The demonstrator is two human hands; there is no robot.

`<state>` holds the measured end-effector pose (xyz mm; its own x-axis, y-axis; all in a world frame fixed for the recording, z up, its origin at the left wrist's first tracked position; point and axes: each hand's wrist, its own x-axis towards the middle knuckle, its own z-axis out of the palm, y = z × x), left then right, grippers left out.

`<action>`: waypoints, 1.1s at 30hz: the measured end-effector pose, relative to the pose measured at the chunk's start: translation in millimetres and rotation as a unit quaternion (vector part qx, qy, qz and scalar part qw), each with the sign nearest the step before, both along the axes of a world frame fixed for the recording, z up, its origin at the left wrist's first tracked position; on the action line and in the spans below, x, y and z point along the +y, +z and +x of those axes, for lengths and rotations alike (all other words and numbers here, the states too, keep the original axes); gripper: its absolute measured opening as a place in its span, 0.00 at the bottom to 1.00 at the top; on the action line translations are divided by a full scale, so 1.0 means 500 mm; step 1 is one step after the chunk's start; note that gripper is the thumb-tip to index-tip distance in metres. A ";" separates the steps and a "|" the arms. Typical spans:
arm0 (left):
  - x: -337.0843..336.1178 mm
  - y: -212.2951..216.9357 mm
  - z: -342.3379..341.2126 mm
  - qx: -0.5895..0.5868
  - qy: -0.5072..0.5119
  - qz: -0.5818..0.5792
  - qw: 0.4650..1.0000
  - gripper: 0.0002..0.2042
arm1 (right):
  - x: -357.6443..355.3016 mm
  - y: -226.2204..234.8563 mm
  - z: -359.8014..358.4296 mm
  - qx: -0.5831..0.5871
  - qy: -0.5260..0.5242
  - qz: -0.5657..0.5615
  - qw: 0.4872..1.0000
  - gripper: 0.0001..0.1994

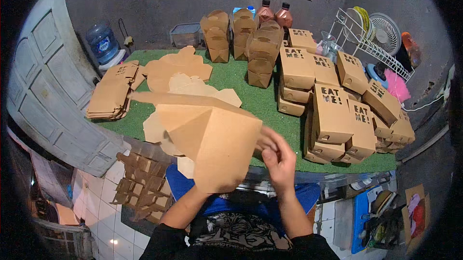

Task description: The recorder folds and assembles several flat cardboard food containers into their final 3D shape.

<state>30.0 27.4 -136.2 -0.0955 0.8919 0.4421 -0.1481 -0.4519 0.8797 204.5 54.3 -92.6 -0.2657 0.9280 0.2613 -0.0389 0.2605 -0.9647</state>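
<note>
A partly folded brown cardboard food box point(226, 149) is held up over the near edge of the table, its creased side panels standing at angles. My left hand point(198, 196) reaches under the near end of the box, its fingers hidden by the cardboard. At the box's right side is my right hand point(279, 156), with curled fingers against the edge and partly behind it. Beneath and beyond the box lie flat cardboard blanks point(185, 85), some showing a paler face. A stack of flat folded pieces point(110, 91) rests at the table's left.
Green turf-like matting point(231, 84) covers the table. Nested open cartons point(263, 62) stand at the back. Finished boxes with cut-out lettering point(333, 110) are piled on the right, near a dish rack point(371, 43). Cardboard trays point(142, 183) sit low at the left. A water jug point(102, 44) stands beyond.
</note>
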 end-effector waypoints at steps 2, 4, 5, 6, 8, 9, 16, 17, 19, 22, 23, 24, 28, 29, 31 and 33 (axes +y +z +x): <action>0.001 -0.007 0.002 0.016 0.000 0.004 1.000 0.23 | 0.016 0.006 0.001 0.166 0.048 -0.059 0.983 0.45; 0.021 0.000 0.022 0.034 0.004 0.008 0.999 0.23 | 0.032 0.018 0.020 0.145 0.111 -0.105 0.978 0.53; 0.022 0.001 0.030 0.044 0.007 0.010 0.999 0.23 | 0.035 0.020 0.022 0.139 0.128 -0.100 0.977 0.53; 0.008 -0.008 0.031 0.054 0.011 0.013 0.998 0.23 | 0.037 0.022 0.022 0.132 0.145 -0.095 0.976 0.54; 0.015 -0.010 0.024 0.071 0.017 0.016 0.997 0.23 | 0.036 0.031 0.021 0.129 0.143 -0.096 0.977 0.55; 0.013 -0.013 0.009 0.080 0.021 0.017 0.996 0.23 | 0.034 0.037 0.019 0.126 0.140 -0.096 0.977 0.56; 0.015 0.074 -0.084 -0.229 -0.141 -0.009 0.963 0.27 | 0.034 0.025 0.040 0.050 0.076 0.013 0.996 0.58; 0.008 0.071 -0.096 -0.181 -0.092 -0.046 0.978 0.25 | 0.035 0.020 0.043 0.051 0.079 0.012 0.996 0.58; -0.001 0.119 -0.078 -0.153 -0.043 -0.066 0.985 0.24 | 0.039 0.009 0.050 -0.097 0.052 0.142 0.984 0.59; -0.001 0.166 -0.061 -0.181 -0.015 -0.114 0.977 0.25 | 0.034 0.022 0.058 -0.167 0.018 0.239 0.956 0.56; 0.000 0.152 -0.079 -0.135 -0.038 -0.080 0.987 0.21 | 0.033 0.027 0.061 -0.167 0.017 0.240 0.956 0.56; -0.001 0.143 -0.090 -0.088 -0.062 -0.045 0.993 0.18 | 0.036 0.033 0.065 -0.116 0.046 0.202 0.971 0.51; -0.037 0.149 -0.111 0.019 -0.081 -0.065 0.994 0.15 | 0.036 0.093 0.040 -0.112 0.022 0.191 0.975 0.38; -0.033 0.150 -0.103 0.026 -0.097 -0.052 0.994 0.13 | 0.035 0.106 0.028 -0.097 0.016 0.204 0.974 0.33; -0.029 0.162 -0.090 0.055 -0.095 -0.033 0.993 0.13 | 0.030 0.137 0.010 -0.105 0.028 0.154 0.982 0.31; -0.031 0.168 -0.084 0.086 -0.087 -0.015 0.992 0.14 | 0.024 0.141 -0.012 -0.071 0.039 0.107 0.991 0.23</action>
